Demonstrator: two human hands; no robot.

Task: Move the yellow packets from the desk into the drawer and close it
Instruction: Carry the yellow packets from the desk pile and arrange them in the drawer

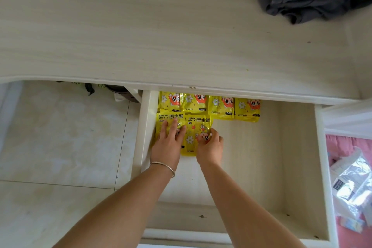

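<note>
So the drawer (298, 147) was pulled wide open and the yellow packets (209, 106) were all in it by then, four in a tidy row along the back edge and two more started as a second row at the left, none left showing on the desk (141, 26). Left hand (168, 143) lay flat with straight fingers pressing its packet (170, 121) down, probably to stop it sliding, while the right hand (210, 147) had curled fingertips pinching the edge of the next packet (193, 137), nudging it snug alongside I'd guess. Only the closing looked left to do.
</note>
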